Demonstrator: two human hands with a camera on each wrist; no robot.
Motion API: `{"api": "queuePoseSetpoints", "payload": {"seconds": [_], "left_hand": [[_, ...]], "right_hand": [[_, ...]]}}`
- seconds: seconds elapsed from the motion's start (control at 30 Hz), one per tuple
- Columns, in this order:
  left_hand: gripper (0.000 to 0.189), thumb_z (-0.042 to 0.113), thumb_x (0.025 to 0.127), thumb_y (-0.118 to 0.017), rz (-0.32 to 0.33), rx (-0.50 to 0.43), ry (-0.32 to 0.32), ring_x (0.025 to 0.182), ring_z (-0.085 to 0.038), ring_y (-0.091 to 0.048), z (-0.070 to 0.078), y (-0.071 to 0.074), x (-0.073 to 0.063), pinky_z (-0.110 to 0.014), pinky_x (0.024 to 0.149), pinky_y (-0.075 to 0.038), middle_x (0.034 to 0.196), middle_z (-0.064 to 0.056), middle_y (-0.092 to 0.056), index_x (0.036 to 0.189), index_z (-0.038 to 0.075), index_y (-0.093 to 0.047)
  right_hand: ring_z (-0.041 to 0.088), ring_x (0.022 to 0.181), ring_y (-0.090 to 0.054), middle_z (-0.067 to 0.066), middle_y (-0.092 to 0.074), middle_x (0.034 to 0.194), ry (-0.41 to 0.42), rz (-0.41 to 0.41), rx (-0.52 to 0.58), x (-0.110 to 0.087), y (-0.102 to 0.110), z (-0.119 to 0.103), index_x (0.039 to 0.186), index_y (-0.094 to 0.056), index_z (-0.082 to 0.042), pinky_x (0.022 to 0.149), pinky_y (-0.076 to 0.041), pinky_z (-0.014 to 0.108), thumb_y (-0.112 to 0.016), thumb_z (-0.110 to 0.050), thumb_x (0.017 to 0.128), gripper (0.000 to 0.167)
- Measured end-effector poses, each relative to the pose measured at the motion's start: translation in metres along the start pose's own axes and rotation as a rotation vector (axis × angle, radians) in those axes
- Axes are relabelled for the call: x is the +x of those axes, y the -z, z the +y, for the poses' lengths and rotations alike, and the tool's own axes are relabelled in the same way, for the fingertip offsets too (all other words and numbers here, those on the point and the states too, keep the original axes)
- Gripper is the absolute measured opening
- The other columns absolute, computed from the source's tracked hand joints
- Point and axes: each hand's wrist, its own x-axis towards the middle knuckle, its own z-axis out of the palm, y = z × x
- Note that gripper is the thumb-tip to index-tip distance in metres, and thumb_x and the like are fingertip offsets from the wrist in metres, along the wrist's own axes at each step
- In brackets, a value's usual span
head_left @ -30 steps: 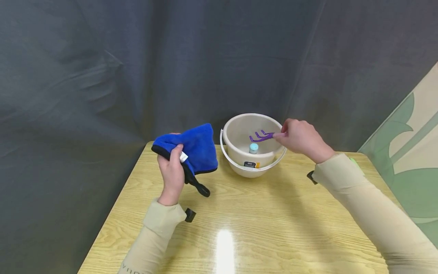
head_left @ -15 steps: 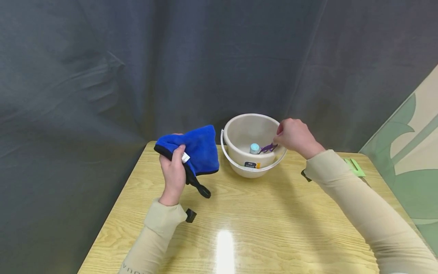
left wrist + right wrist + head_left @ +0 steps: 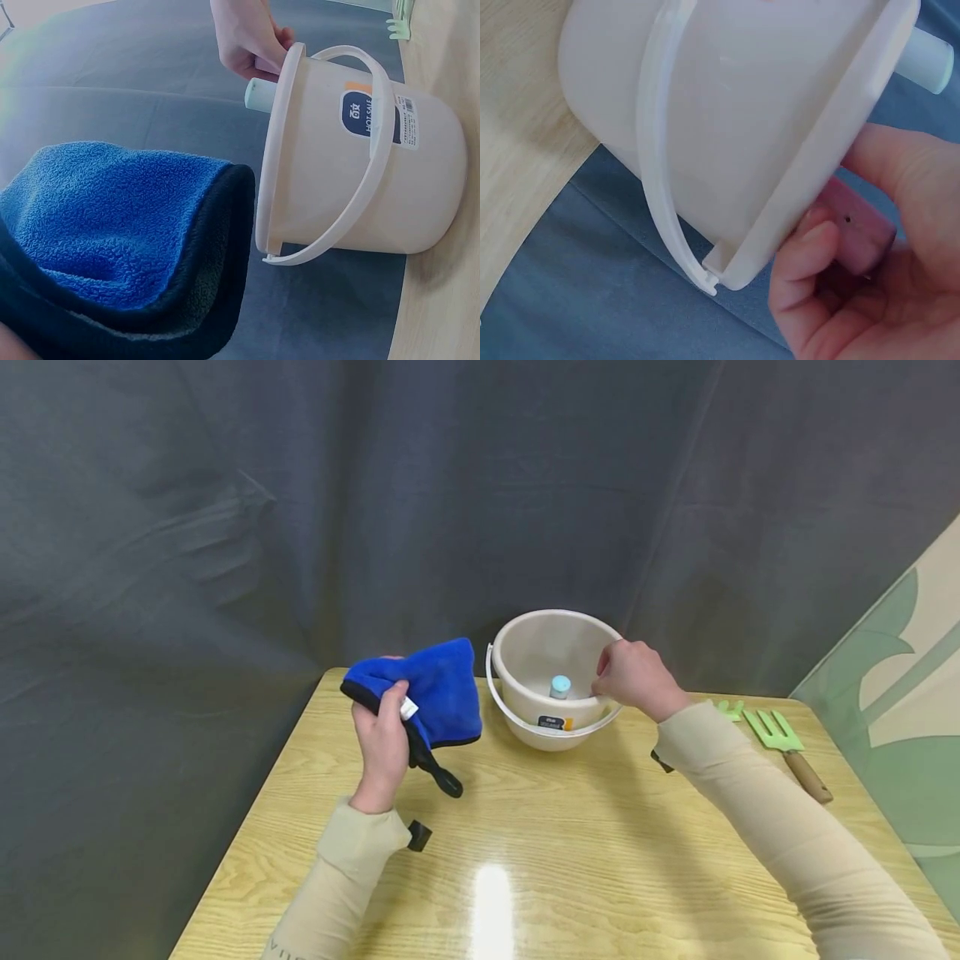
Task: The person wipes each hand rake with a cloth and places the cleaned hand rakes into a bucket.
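Observation:
My left hand [image 3: 382,743] grips a folded blue towel [image 3: 442,693] with black trim, a white tag and a black loop hanging down. The fleecy towel [image 3: 112,217] fills the lower left of the left wrist view. Over the right rim of a cream bucket [image 3: 525,706], my right hand [image 3: 637,675] reaches in with curled fingers. In the right wrist view, this hand [image 3: 870,292] holds the purple handle end of a small hand rake [image 3: 859,229]; the prongs are hidden inside the bucket. A pale blue cylinder [image 3: 560,685] stands in the bucket, its end above the rim in the wrist views.
A green hand fork [image 3: 780,735] with a wooden handle lies on the table [image 3: 570,852] at the right. Beside it, another green pronged tool [image 3: 731,710] is partly hidden by the right sleeve. A dark curtain [image 3: 480,502] hangs behind the table.
My right hand has moved slightly down and left, lowering the purple hand rake into the bucket until the head view loses it. The green tools have come into sight. My left hand barely moved.

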Motion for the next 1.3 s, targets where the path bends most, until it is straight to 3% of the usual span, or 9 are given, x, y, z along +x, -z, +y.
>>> {"api": "queuePoseSetpoints", "payload": {"seconds": [0.43,0.9,1.03,1.3], "left_hand": [[0.021,0.008,0.095,-0.055,-0.005,0.008,-0.001,0.105,-0.024,-0.061,0.001,-0.001,-0.002,-0.033,0.099,-0.047,0.109,-0.010,-0.066,0.112,-0.002,-0.062],[0.020,0.005,0.095,-0.055,-0.005,0.019,-0.001,0.105,-0.024,-0.061,0.001,0.001,-0.001,-0.033,0.099,-0.046,0.108,-0.009,-0.066,0.112,-0.003,-0.062],[0.019,0.006,0.096,-0.055,-0.011,0.018,-0.004,0.104,-0.024,-0.061,0.001,0.002,-0.001,-0.033,0.099,-0.046,0.108,-0.009,-0.066,0.111,-0.002,-0.062],[0.018,0.005,0.096,-0.054,-0.017,0.010,0.000,0.104,-0.024,-0.061,0.000,0.004,-0.002,-0.034,0.099,-0.047,0.108,-0.009,-0.066,0.111,-0.002,-0.062]], "right_hand": [[0.031,0.074,-0.060,0.013,-0.067,0.082,0.004,0.015,-0.051,-0.001,0.001,0.003,0.092,-0.067,0.001,0.063,-0.048,0.041,-0.071,-0.031,0.089,0.033],[0.039,0.103,-0.054,0.023,-0.059,0.106,0.025,0.036,-0.019,0.000,0.003,0.005,0.126,-0.054,0.012,0.088,-0.046,0.055,-0.068,-0.035,0.093,0.059],[0.042,0.106,-0.052,0.026,-0.054,0.113,0.021,0.089,0.007,-0.001,0.011,0.010,0.129,-0.052,0.012,0.090,-0.045,0.059,-0.063,-0.044,0.096,0.065],[0.047,0.114,-0.050,0.029,-0.054,0.127,-0.068,0.372,0.184,-0.014,0.048,0.041,0.134,-0.052,0.006,0.092,-0.040,0.063,-0.046,-0.058,0.100,0.072]]}}
